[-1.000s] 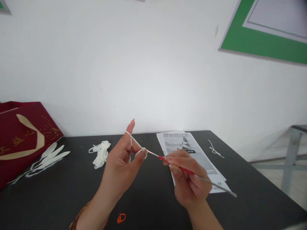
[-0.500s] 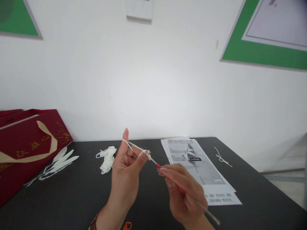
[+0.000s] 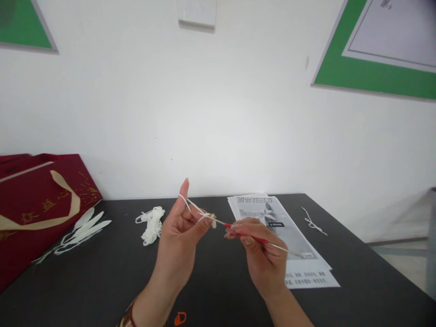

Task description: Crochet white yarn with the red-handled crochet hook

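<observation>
A black table stands against a white wall, and above it the left hand pinches a thin white yarn looped over its raised forefinger, while the right hand grips a red-handled crochet hook whose tip meets the loop. The yarn looks light, limp and easily slipped, best held at the knot between thumb and finger; the hook is stiff and slender. The hook's tip and the knot are too small to make out, and both forearms are cut off below.

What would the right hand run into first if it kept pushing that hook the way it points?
The right hand aims the crochet hook up-left, so it would likely first meet the white yarn loop pinched by the left hand, then the fingers behind it.
</observation>
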`<state>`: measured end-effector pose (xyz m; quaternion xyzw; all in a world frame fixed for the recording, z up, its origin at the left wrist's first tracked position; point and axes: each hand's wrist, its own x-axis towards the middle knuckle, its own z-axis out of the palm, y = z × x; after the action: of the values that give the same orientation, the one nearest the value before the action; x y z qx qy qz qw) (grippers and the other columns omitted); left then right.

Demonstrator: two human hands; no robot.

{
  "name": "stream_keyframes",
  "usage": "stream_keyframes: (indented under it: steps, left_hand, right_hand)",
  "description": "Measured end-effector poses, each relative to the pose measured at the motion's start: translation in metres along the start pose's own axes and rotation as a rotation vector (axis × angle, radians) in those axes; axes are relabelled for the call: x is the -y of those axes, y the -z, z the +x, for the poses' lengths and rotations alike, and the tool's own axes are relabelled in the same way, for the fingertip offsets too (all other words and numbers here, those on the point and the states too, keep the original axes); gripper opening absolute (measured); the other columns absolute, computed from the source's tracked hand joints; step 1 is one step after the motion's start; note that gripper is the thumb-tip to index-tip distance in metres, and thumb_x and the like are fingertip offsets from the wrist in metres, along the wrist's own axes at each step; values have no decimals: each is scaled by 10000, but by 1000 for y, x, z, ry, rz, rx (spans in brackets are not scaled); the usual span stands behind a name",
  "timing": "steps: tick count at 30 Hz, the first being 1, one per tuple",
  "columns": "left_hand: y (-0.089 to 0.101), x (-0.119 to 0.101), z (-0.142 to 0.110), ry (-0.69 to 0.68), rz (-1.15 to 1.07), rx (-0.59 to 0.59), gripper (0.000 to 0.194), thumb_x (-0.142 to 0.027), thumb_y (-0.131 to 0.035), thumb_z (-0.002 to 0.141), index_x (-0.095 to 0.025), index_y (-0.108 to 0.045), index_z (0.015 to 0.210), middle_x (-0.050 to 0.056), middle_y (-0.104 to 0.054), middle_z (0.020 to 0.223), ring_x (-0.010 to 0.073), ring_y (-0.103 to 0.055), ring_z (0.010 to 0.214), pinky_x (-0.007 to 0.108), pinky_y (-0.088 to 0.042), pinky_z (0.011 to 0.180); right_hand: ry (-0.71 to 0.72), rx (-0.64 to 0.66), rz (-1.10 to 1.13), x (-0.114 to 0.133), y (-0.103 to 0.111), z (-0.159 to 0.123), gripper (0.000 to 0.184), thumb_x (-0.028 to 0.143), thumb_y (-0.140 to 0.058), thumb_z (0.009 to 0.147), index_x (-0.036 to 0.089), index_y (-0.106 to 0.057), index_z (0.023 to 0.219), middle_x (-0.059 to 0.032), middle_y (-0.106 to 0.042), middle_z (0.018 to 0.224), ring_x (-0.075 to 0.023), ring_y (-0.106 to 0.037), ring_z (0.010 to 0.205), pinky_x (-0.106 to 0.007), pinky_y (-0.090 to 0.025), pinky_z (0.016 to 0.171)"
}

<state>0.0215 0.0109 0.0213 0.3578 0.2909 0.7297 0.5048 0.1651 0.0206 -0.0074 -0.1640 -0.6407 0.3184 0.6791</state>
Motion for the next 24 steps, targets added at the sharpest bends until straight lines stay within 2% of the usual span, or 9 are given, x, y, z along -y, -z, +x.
stream_keyframes:
  steps: [4, 8, 10, 12, 16, 19, 21, 24]
  left_hand:
    - [-1, 3, -4, -80, 95, -48, 827, -111, -740, 708, -386, -380, 1400, -76, -571, 667, 68, -577, 663, 169, -481, 691]
    - [-1, 3, -4, -32, 19, -56, 801, -108, -741, 708, -376, -407, 1386, -81, -575, 667, 59, -577, 648, 173, -483, 698]
    - [0, 3, -3, 0, -15, -42, 792, -106, -745, 702, -362, -423, 1379, -83, -574, 655, 58, -578, 638, 173, -483, 693]
    - [1, 3, -1, -15, 11, -30, 802, -102, -743, 702, -368, -413, 1383, -85, -575, 649, 61, -579, 637, 173, -483, 686]
    - [2, 6, 0, -131, 151, -26, 834, -106, -726, 721, -390, -355, 1412, -82, -588, 660, 70, -585, 648, 182, -485, 693]
    - [2, 6, 0, -113, 127, -4, 848, -94, -723, 720, -385, -343, 1419, -79, -593, 659, 77, -596, 669, 190, -486, 711]
    - [2, 4, 1, -25, 28, 10, 856, -78, -726, 708, -361, -347, 1422, -77, -592, 655, 78, -599, 668, 191, -488, 708]
    - [3, -1, 2, 126, -95, 17, 838, -58, -733, 686, -268, -380, 1416, -62, -594, 660, 76, -594, 652, 172, -480, 662]
  right_hand:
    - [172, 111, -227, 5, 1, -2, 352, 16, -531, 845, 231, -681, 1080, -80, -710, 937, -183, -660, 794, -309, -560, 630]
    - [453, 234, -459, 5, 1, -6, 450, 13, -524, 831, 199, -601, 1233, -126, -696, 1011, -219, -649, 893, -324, -589, 637]
    - [501, 258, -496, 5, 1, -7, 459, 16, -519, 832, 181, -581, 1256, -136, -692, 1017, -230, -643, 928, -344, -593, 667]
    - [421, 222, -443, 5, 0, -6, 458, -7, -509, 825, 195, -599, 1226, -123, -692, 1015, -215, -647, 906, -334, -586, 668]
    - [138, 115, -279, 5, 0, -2, 345, 17, -526, 844, 219, -658, 1090, -71, -704, 933, -186, -657, 828, -333, -558, 700]
    - [-14, 39, -155, 3, 0, 1, 249, 85, -520, 885, 225, -669, 1027, -44, -704, 865, -171, -661, 776, -322, -548, 689]
    - [-25, 19, -114, 2, 1, 1, 246, 90, -517, 891, 235, -674, 1012, -33, -705, 851, -165, -662, 762, -314, -551, 683]
    - [122, 108, -211, 2, 2, -1, 346, 18, -519, 854, 237, -671, 1074, -61, -708, 947, -176, -658, 831, -300, -564, 669]
